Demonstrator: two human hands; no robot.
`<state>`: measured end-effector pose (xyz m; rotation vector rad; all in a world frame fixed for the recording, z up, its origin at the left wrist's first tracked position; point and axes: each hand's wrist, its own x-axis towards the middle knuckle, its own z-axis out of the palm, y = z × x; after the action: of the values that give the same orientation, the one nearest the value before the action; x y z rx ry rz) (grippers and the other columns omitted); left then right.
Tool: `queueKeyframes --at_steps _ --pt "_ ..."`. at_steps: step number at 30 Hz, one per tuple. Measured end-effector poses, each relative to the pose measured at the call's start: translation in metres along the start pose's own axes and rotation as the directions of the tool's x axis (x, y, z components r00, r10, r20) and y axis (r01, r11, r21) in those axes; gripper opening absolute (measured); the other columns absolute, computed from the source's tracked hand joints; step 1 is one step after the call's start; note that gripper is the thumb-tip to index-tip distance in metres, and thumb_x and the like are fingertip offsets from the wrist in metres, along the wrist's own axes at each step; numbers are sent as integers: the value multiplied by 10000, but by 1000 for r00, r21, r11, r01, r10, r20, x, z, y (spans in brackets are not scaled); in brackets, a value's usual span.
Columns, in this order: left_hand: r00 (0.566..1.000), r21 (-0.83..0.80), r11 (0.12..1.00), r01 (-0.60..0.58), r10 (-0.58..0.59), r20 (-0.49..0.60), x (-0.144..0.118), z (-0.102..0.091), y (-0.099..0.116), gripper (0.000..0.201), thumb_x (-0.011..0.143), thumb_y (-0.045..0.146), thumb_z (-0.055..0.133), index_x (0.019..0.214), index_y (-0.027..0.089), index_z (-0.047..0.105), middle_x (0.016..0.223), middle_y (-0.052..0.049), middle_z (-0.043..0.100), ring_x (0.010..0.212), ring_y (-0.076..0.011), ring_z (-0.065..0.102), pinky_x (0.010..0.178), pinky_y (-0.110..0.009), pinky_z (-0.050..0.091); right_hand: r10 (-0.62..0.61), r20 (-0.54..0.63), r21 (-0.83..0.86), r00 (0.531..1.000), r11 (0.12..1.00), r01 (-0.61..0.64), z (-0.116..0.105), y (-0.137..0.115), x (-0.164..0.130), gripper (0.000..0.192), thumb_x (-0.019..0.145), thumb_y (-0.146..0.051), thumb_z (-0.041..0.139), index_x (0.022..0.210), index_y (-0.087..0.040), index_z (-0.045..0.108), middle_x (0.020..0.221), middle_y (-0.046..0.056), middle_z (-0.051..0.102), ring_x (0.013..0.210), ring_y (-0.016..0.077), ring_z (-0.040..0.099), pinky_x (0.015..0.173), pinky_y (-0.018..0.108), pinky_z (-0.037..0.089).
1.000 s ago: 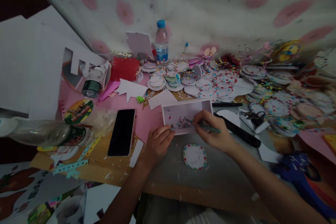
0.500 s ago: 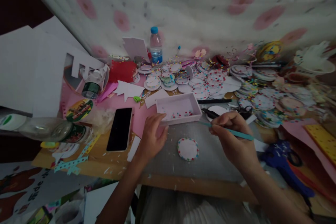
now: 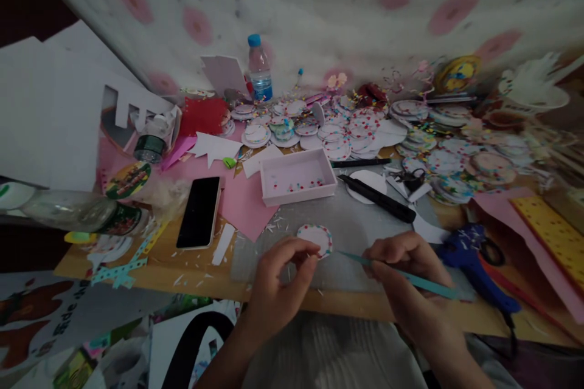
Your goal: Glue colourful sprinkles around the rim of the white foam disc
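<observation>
Dim, underexposed view, murky shadows toward the near edge, soft blur and wide-angle warping at the sides.

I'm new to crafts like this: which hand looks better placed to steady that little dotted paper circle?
Probably the left hand: its fingertips sit right at the edge of the dotted circle, while the right hand is occupied gripping the teal tool, tip aimed at the circle.

A home craft table: stacked paper discs, blue scissors, cardstock scraps against a floral cloth.
</observation>
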<state>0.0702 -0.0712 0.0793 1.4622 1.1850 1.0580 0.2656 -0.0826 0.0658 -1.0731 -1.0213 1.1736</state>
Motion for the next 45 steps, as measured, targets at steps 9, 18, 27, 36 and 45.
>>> queueKeyframes --at_steps 9,18,27,36,45 --pt "993 -22 999 -36 38 109 7 7 7 138 915 177 541 910 191 678 837 -17 666 771 -116 617 720 -220 491 41 -1 -85 999 996 -41 11 -9 -7 151 839 -170 632 807 -238 501 767 -14 568 677 108 517 574 202 409" --pt "985 -193 966 173 -170 29 7 5 3 161 895 248 564 853 184 705 796 -37 688 688 -128 619 621 -218 512 -11 61 0 998 1000 11 9 3 3 120 846 -185 616 854 -238 509 749 -3 519 689 140 507 582 246 415" --pt "984 -226 958 175 -173 28 7 -7 6 143 885 221 564 829 186 691 768 -28 673 688 -122 618 612 -205 501 -59 185 -71 981 995 73 24 -5 13 120 854 -152 584 862 -241 505 759 0 522 677 133 504 582 246 420" --pt "978 -226 952 205 -194 72 6 -9 1 156 894 243 555 853 184 693 773 -42 667 701 -139 617 594 -220 506 -63 203 -97 977 992 85 26 -7 16 151 843 -145 588 808 -247 482 695 -16 522 611 129 488 523 242 401" --pt "884 -141 901 411 -356 304 -10 -6 -17 150 871 238 547 851 169 677 802 -50 668 758 -148 623 674 -248 494 -179 12 -36 984 983 180 10 -4 16 170 839 -124 598 816 -257 494 646 -29 528 618 150 502 597 310 412"
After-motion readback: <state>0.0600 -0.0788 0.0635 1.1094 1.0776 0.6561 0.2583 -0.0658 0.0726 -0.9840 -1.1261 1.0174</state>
